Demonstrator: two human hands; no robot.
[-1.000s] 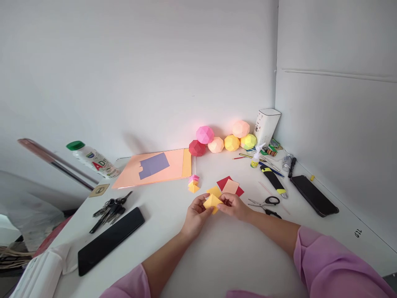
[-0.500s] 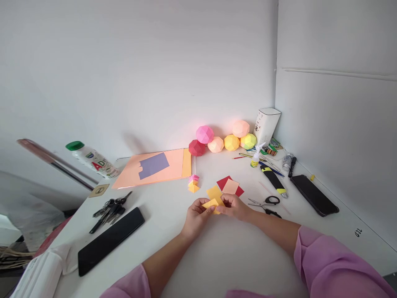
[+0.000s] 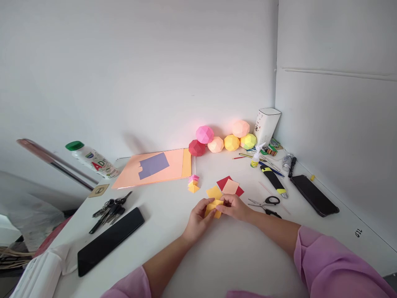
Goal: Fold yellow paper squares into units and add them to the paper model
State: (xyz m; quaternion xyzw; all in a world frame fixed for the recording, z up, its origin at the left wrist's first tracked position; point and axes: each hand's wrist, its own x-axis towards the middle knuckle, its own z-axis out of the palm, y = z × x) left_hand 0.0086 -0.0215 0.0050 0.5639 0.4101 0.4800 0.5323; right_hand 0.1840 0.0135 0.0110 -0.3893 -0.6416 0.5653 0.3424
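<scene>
Between my two hands is a small creased square of yellow paper (image 3: 216, 205). My left hand (image 3: 198, 218) pinches its left edge with thumb and fingers, and my right hand (image 3: 235, 206) grips its right edge. Just beyond lies another yellow paper square (image 3: 214, 191), flat on the table. Beside that, a peach paper square (image 3: 231, 186) rests on red paper squares (image 3: 223, 181). A little to the left sit small folded paper pieces (image 3: 194, 184) in pink and yellow.
Several faceted paper balls (image 3: 216, 144) stand by the wall. Scissors (image 3: 263, 202), a box cutter (image 3: 274, 181), a glue bottle (image 3: 255, 159) and a black phone case (image 3: 314, 195) are on the right. Leftward lie peach sheets (image 3: 130, 171), keys (image 3: 111, 210) and a black phone (image 3: 110, 242).
The yellow paper was folded over with a pointed flap up; now it is opened out flatter, showing crossing creases. My left hand has shifted slightly along its edge.
</scene>
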